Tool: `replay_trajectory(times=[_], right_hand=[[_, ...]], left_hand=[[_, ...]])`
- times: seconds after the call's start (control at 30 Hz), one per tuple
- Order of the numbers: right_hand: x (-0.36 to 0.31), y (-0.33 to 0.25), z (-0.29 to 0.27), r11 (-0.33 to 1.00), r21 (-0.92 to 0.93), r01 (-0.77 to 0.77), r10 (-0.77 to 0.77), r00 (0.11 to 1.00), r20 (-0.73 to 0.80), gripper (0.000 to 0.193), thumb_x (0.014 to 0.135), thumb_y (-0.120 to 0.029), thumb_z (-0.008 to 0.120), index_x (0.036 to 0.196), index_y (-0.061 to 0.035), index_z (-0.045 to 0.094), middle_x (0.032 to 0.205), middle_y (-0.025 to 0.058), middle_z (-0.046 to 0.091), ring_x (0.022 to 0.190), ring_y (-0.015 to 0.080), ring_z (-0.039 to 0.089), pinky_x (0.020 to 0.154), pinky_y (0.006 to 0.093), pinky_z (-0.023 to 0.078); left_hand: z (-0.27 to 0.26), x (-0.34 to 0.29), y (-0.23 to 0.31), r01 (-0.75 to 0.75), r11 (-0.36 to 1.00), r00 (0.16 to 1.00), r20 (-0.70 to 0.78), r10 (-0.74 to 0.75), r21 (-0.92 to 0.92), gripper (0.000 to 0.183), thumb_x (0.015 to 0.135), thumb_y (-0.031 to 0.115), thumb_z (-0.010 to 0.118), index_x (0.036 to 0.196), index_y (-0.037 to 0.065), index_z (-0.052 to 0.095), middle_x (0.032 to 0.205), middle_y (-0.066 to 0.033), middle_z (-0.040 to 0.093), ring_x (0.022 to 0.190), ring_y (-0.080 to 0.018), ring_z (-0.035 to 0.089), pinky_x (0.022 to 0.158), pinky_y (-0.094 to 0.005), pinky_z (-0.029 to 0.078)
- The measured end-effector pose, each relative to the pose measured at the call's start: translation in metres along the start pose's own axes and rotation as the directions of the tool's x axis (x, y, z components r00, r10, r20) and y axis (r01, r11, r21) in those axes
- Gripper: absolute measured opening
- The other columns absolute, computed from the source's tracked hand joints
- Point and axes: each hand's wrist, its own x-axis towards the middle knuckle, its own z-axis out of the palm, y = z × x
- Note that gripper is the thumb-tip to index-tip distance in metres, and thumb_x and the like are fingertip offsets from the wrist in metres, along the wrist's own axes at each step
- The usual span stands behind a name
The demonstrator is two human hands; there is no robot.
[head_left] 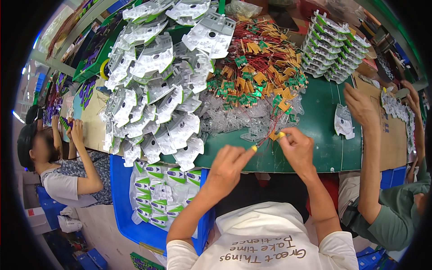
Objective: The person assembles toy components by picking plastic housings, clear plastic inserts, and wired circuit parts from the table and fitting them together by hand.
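Near the front edge of the green table, my left hand (227,168) reaches in with its fingers drawn together and a yellow cover on one fingertip. Its grip is partly hidden, and what it pinches is too small to make out. My right hand (297,148) is closed in a pinch, also with a yellow fingertip cover, at thin red wires (275,120). Beside those fingertips lies an orange-yellow piece (272,136). Just beyond my hands is a heap of clear plastic parts (225,114), with green circuit boards (240,61), orange-yellow pieces and red wires piled behind it.
White-and-green plastic shells (153,58) are piled high at left; more shells (330,49) stand stacked at far right. One white part (344,121) lies on the green table (315,155). A blue bin (121,211) holds bagged parts. Co-workers sit left and right, one hand (361,105) nearby.
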Motion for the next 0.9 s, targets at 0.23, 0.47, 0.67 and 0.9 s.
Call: replay_trajectory(times=[0.23,0.47,0.67,0.9], right_hand=[[0.012,-0.022,-0.018,1.000,0.026,-0.011,0.009,0.997,0.071,0.008,0.078,-0.009,0.070,0.084,-0.0049,0.071,0.051,0.0086,0.057,0.042,0.0152,0.055,0.043,0.0307,0.042],[0.001,-0.007,0.015,0.997,-0.074,-0.029,0.035,0.996,0.083,0.010,0.080,-0.015,0.070,0.083,-0.0056,0.070,0.054,0.0107,0.060,0.048,0.0262,0.061,0.048,0.0368,0.046],[0.016,-0.020,-0.027,0.994,0.087,-0.068,0.079,0.989,-0.128,0.009,0.079,-0.001,0.068,0.087,-0.0040,0.066,0.064,0.0074,0.066,0.048,0.0139,0.060,0.047,0.0270,0.045],[0.049,-0.048,-0.046,0.875,0.388,0.287,-0.179,0.939,-0.293,0.019,0.087,0.008,0.061,0.105,0.0054,0.066,0.105,0.0159,0.070,0.093,0.0175,0.068,0.076,0.0223,0.054]], left_hand=[[-0.040,0.094,-0.023,-0.123,0.917,0.903,-0.341,0.262,0.379,0.042,0.075,-0.008,0.058,0.115,0.004,0.065,0.088,-0.0105,0.058,0.081,-0.0278,0.056,0.071,-0.0382,0.044],[-0.029,0.109,-0.041,-0.024,0.872,0.867,-0.424,0.261,0.489,0.036,0.080,0.003,0.063,0.116,0.006,0.064,0.104,-0.0092,0.058,0.096,-0.0274,0.056,0.082,-0.0391,0.044],[-0.005,0.030,-0.013,0.002,0.919,0.949,-0.291,0.123,0.394,0.036,0.077,0.004,0.071,0.112,0.006,0.066,0.112,-0.0127,0.061,0.104,-0.0323,0.056,0.090,-0.0407,0.044],[0.010,-0.001,-0.002,0.092,0.992,0.970,-0.232,-0.070,0.087,0.028,0.073,0.001,0.074,0.101,0.001,0.068,0.107,-0.0129,0.063,0.098,-0.0329,0.059,0.082,-0.0408,0.048]])
